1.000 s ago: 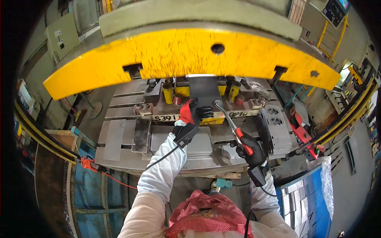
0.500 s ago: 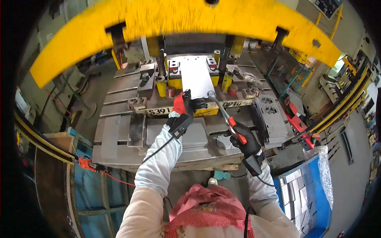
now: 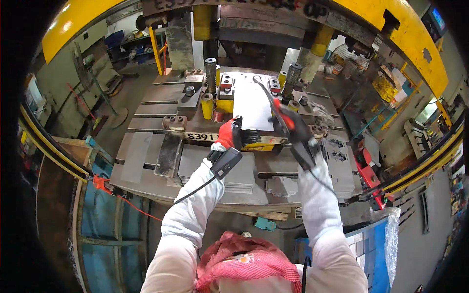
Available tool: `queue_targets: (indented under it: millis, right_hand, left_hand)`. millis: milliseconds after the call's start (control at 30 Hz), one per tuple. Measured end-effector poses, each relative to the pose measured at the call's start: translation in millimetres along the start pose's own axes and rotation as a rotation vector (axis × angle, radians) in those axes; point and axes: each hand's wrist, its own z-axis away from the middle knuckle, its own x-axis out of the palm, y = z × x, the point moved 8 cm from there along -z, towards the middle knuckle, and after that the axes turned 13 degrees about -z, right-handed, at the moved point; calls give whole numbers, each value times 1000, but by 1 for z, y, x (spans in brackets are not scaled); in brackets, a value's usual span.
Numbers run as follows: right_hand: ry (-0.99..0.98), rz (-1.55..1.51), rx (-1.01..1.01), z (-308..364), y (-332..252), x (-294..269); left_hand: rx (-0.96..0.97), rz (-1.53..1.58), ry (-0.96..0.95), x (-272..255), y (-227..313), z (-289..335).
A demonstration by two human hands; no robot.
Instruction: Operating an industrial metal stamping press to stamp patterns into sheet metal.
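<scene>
A pale, flat sheet (image 3: 252,105) lies lengthwise over the die block between the guide posts. At its near left corner my left hand (image 3: 233,135), in a red and black glove, grips the edge, thumb on the left and dark fingers along the near edge. My right hand (image 3: 297,129), in a black glove and blurred by motion, is closed round a long metal hand tool (image 3: 266,91) with a red grip. The tool reaches forward over the sheet, its rounded head near the sheet's far end. Whether that head touches the sheet I cannot tell.
Stacked grey plates (image 3: 215,168) lie on the press bed at left; another stack (image 3: 338,168) is at right. A small plate pile (image 3: 282,186) sits between them. Yellow-topped posts flank the die. The upper die (image 3: 264,24) and yellow beam (image 3: 80,24) hang overhead. A blue bin (image 3: 376,254) stands lower right.
My right hand has moved forward, taking the tool's head from the sheet's near edge to its far end. My left hand stays at the near corner. The yellow beam sits higher in view.
</scene>
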Motion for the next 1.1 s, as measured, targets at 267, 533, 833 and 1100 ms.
queue_targets:
  millis: [267,533,833,1100]
  right_hand:
    - [-34,-38,-197,10,-4,-8]
    - [355,5,190,281,130,-118]
    - [332,-117,228,315,177,-119]
    - [354,-104,101,314,151,-109]
  left_hand:
    - [108,-75,37,-16,-7,-10]
    - [80,-36,6,4,16,11]
    - [193,-55,-164,-29,-3,-14]
    - [101,-82,-121,0,34,-46]
